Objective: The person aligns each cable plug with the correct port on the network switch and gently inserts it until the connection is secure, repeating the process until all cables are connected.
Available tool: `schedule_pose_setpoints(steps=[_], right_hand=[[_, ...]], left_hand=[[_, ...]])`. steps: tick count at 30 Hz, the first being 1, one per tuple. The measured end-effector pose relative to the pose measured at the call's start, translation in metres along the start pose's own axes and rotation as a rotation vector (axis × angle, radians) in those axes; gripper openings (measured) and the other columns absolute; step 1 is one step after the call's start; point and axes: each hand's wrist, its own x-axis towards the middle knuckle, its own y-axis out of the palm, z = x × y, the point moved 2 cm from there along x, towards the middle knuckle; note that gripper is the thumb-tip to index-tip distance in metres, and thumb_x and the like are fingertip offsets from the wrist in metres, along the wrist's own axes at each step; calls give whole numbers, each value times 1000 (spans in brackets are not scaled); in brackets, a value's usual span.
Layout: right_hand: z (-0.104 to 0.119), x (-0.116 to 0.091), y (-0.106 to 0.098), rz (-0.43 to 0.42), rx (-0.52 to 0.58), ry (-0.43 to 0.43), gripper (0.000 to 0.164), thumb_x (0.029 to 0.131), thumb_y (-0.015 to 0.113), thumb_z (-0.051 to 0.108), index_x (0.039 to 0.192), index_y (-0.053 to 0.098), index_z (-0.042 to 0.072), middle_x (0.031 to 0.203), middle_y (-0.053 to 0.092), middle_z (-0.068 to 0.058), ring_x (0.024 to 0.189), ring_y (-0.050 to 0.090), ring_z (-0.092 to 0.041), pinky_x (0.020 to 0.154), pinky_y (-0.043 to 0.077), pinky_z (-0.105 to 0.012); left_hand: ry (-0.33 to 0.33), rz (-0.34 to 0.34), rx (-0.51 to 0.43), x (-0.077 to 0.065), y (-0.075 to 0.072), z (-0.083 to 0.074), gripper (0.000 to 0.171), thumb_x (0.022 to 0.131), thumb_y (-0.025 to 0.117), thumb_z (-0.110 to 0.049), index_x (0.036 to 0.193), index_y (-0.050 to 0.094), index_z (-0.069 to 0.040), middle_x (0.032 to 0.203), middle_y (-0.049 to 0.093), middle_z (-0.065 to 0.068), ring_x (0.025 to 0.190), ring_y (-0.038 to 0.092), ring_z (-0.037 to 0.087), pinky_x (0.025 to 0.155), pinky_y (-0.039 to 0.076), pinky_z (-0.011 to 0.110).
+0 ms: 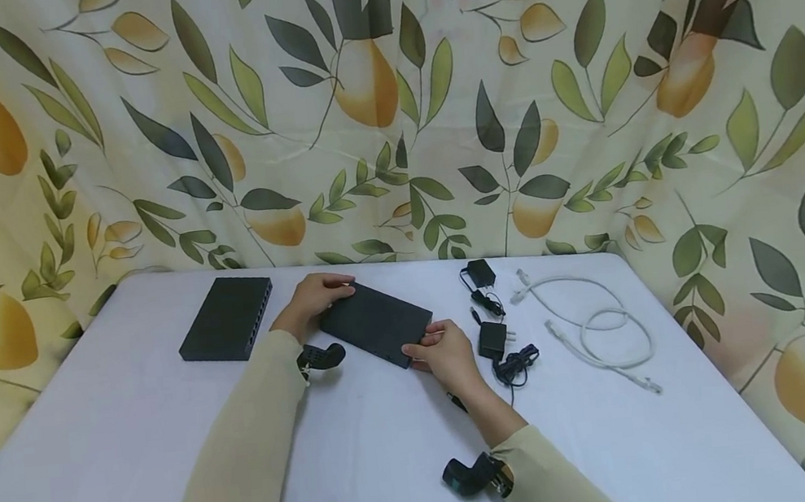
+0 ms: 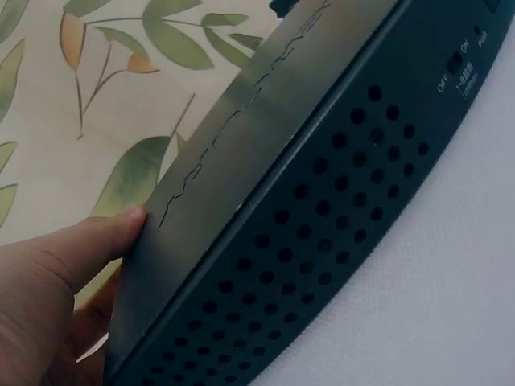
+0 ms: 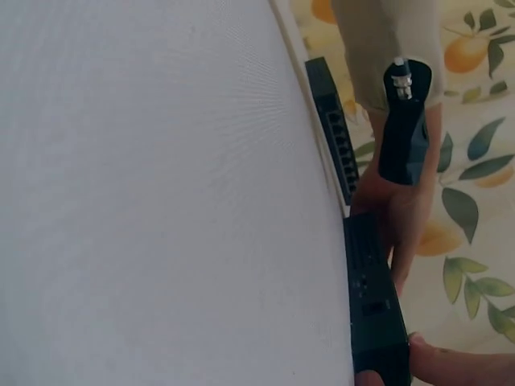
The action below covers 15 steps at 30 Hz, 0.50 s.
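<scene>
A flat black network switch (image 1: 376, 323) lies at an angle in the middle of the table, held at both ends. My left hand (image 1: 315, 299) grips its far left end; in the left wrist view the thumb of that hand (image 2: 56, 281) presses the top edge. Round vent holes and a small ON/OFF slider show on the side of the switch (image 2: 322, 185). At the near right end, my right hand (image 1: 446, 353) pinches the switch between thumb and fingers, seen also in the right wrist view at the switch's end (image 3: 378, 322).
To the left lies a second black network switch (image 1: 225, 319) with a row of ports. Two black power adapters, one farther back (image 1: 481, 273) and one nearer (image 1: 492, 340), lie right of my hands with their cords. Beyond them is a loosely coiled white network cable (image 1: 618, 310).
</scene>
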Motion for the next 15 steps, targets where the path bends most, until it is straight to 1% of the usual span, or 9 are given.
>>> schedule_pose_setpoints(steps=[3, 8, 10, 12, 15], right_hand=[[1, 1, 1, -8, 2, -8, 49, 81, 78, 0, 121, 49, -6, 101, 58, -16, 78, 66, -18, 67, 61, -30], [4, 5, -1, -2, 19, 17, 47, 83, 75, -5, 123, 50, -7, 98, 56, -13, 78, 67, -18, 65, 61, -30], [6, 9, -4, -5, 2, 21, 46, 84, 73, -6, 124, 51, -7, 99, 57, -14, 78, 68, -19, 65, 61, -29], [8, 13, -9, -8, -36, 22, 45, 85, 72, -6, 126, 53, -7, 103, 59, -17, 79, 69, -19, 65, 61, -30], [8, 19, -16, -2, -87, 23, 44, 86, 70, -5, 127, 56, -6, 110, 61, -20, 82, 68, -20, 66, 61, -30]], left_hand=[[8, -6, 12, -2, -1, -1, 42, 97, 63, -32, 136, 60, -16, 141, 56, 13, 132, 49, 30, 111, 40, 45], [-20, -21, 5, -7, -1, 2, 43, 98, 62, -32, 138, 59, -19, 143, 55, 11, 135, 45, 30, 115, 34, 45], [-38, -22, -20, -10, 0, 4, 44, 97, 63, -33, 139, 58, -20, 143, 54, 11, 135, 45, 29, 115, 34, 45], [-62, -18, -66, -13, 1, 6, 45, 96, 64, -33, 140, 57, -21, 143, 54, 10, 134, 46, 29, 115, 35, 45], [-72, -29, -106, -19, 6, 7, 48, 95, 66, -33, 140, 56, -20, 144, 54, 11, 135, 47, 28, 115, 36, 44]])
